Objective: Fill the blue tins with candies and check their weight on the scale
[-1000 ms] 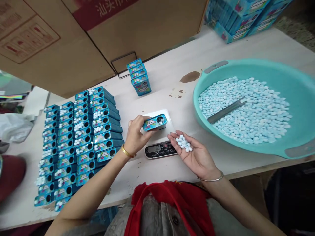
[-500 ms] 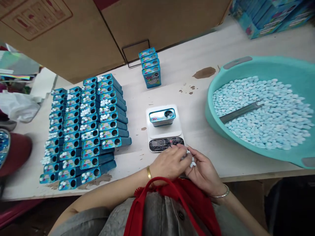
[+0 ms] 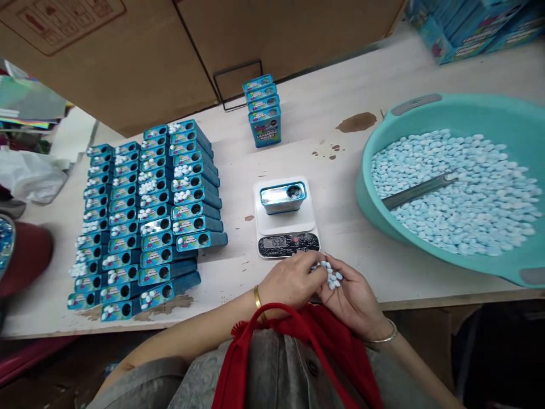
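My right hand is cupped palm up in front of the scale, holding a small heap of pale blue and white candies. Over that palm curls my left hand, its bent fingers among the candies and its fingertips partly hidden. Just beyond both hands is a white digital scale with a lit display. A blue candy tin stands upright on its plate, and candies show through the round hole in the tin's top.
Rows of blue tins stand at left, many with candies on top. Several more tins stand behind the scale. A turquoise tub of candies with a metal scoop occupies the right. Cardboard boxes line the back.
More candies show in my right palm as my left fingers have shifted slightly. The scale's displayed number has changed, and candies show more clearly in the tin's hole. The view has shifted a little.
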A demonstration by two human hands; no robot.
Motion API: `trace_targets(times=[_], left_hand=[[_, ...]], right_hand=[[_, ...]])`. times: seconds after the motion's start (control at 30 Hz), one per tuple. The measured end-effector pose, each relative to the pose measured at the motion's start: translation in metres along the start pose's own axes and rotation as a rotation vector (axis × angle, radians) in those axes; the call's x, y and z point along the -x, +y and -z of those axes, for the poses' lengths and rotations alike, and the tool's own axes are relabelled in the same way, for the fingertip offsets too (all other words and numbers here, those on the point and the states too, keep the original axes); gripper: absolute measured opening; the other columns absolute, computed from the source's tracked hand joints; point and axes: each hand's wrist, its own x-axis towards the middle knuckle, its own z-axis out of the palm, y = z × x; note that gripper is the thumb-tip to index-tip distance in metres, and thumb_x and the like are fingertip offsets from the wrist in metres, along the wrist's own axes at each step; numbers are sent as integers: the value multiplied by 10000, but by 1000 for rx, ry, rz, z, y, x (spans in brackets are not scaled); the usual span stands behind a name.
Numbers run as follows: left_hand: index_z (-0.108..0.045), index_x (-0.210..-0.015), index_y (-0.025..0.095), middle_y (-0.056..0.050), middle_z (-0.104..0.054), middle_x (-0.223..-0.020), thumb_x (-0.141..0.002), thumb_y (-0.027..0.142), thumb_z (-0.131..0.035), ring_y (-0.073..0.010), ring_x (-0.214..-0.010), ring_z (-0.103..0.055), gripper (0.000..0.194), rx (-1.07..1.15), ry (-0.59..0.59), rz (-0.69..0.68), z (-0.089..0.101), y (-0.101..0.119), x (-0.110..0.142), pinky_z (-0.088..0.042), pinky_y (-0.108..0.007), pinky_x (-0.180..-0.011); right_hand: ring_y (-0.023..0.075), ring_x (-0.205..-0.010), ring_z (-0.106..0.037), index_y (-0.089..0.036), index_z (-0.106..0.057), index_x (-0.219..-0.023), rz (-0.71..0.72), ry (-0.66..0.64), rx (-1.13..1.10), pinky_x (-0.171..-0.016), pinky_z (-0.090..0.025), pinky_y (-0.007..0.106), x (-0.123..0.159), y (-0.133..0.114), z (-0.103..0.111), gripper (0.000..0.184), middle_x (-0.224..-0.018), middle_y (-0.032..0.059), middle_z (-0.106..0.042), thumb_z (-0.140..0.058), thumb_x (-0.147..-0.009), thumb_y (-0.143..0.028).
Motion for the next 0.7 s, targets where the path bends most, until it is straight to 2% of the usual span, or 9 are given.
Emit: trace_targets(times=[0.2,0.4,0.5,0.6,0.7], left_hand=[[-581,-870,158,-89,-590,-957,-897,192,-435,-168,-856,-569,153,23,76,-13,16,-6,1,-499,-276,-715],[-576,-930,161,-60,-552,-891,-873,166,-510,-132,-823,-551,88,268,268,3,44,-16,-4,-499,-254,-724],[-574,-926,178,-41,-565,-862,-850,136,-543,-124,-804,-549,93,278,391,28,67,-20,-13,-492,-256,-711],[-573,-879,180,-27,-571,-842,-829,120,-570,-112,-750,-544,79,185,520,40,89,-26,-27,-483,-259,-694],[-571,-854,173,-26,-571,-845,-832,118,-568,-100,-721,-536,60,105,574,25,100,-38,-43,-480,-250,-679]], right_hand=[[120,-760,-698,-156,-677,-908,-7,-57,29,-732,-596,230,-5,-2,-11,161,-833,10,-739,-548,-813,-136],[97,-722,-691,-126,-672,-960,-13,-66,-74,-675,-581,186,-9,-6,-36,200,-813,20,-740,-499,-859,-138],[130,-827,-706,-107,-678,-944,-20,-98,-71,-781,-586,240,-10,-7,-44,221,-876,63,-748,-470,-881,-151],[178,-978,-688,-84,-677,-953,-21,-127,-48,-932,-540,311,-10,-6,-46,222,-988,124,-736,-488,-879,-173],[213,-1078,-649,-76,-668,-989,-20,-123,-33,-987,-506,336,-9,-7,-45,226,-1070,152,-712,-510,-871,-188]])
